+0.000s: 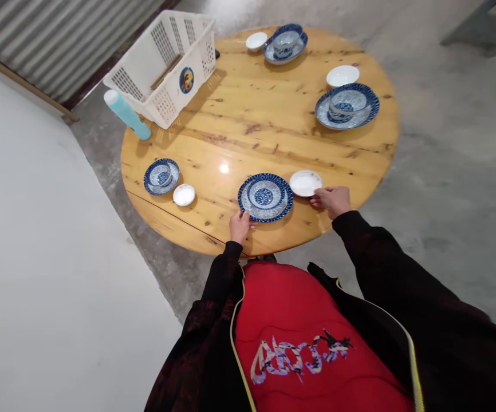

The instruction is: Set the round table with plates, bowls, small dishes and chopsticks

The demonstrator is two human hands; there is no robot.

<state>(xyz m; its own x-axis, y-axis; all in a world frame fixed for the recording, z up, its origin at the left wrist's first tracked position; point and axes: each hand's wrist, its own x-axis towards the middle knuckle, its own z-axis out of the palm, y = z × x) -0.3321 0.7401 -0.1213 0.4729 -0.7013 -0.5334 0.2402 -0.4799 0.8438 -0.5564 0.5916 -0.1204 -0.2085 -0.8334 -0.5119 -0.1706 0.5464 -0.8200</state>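
Near the front edge of the round table lies a blue-and-white patterned plate (288, 207), with a matching bowl (266, 196) in its middle. My left hand (240, 226) grips the plate's near left rim, thumb on top; the fingers underneath are partly hidden. A small white dish (305, 183) sits close to the plate's right side. Thumb and fingers of my right hand (334, 200) are closed on that dish's right rim. Both the plate and the dish rest on the wood.
Similar settings of plate, bowl and white dish stand at the left (147, 184), far (267, 55) and right (374, 111) of the wooden table (239, 151). A white plastic basket (162, 106) and a light-blue bottle (128, 115) occupy the far left. A white wall borders the left.
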